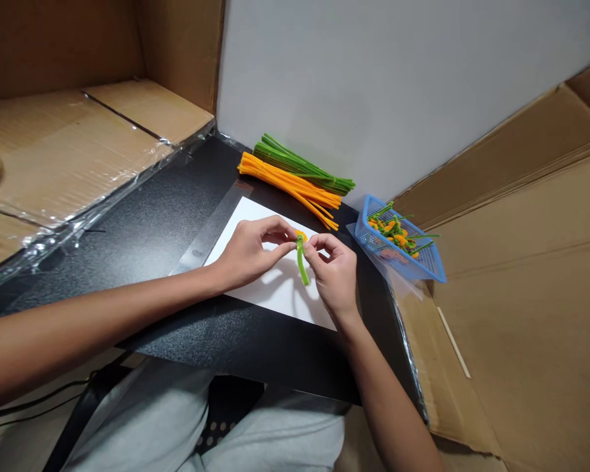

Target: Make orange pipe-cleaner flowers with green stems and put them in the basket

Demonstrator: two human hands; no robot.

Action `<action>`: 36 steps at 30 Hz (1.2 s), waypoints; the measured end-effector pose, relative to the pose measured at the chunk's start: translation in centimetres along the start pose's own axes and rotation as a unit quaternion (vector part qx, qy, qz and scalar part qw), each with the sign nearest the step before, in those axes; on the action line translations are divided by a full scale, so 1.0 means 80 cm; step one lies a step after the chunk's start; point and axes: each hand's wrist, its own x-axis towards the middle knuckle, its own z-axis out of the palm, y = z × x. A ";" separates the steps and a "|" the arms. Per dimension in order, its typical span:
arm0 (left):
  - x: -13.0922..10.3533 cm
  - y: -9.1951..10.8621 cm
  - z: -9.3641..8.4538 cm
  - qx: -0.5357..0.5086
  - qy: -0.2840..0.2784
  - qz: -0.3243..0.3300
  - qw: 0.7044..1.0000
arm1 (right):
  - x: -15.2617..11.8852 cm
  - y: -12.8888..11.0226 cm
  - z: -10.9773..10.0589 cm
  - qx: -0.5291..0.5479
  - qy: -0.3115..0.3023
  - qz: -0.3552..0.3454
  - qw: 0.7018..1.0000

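Note:
Above a white sheet point(270, 288), both hands hold a small pipe-cleaner piece point(301, 259) between them. It has an orange top and a green strip hanging down. My left hand point(255, 252) pinches it from the left with thumb and forefinger. From the right, my right hand point(332, 265) grips it at the green part just below the orange, its fingers bent and closed. The fingertips partly cover the piece.
Behind the sheet lie an orange bundle point(290, 183) and a green bundle point(305, 164) of pipe cleaners. A blue basket point(403, 252) at the right holds several green and orange pieces. Cardboard point(69, 157) borders the black table point(152, 216).

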 end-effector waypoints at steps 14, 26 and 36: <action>0.005 -0.003 -0.005 0.020 -0.025 0.000 0.999 | 0.010 0.002 -0.020 -0.017 -0.127 -0.118 0.985; 0.003 0.000 -0.002 0.041 -0.009 -0.017 0.999 | 0.011 0.009 -0.010 0.051 -0.057 -0.080 0.994; 0.000 0.007 0.009 -0.018 0.056 -0.083 0.995 | 0.001 0.009 0.001 0.048 -0.007 -0.110 0.993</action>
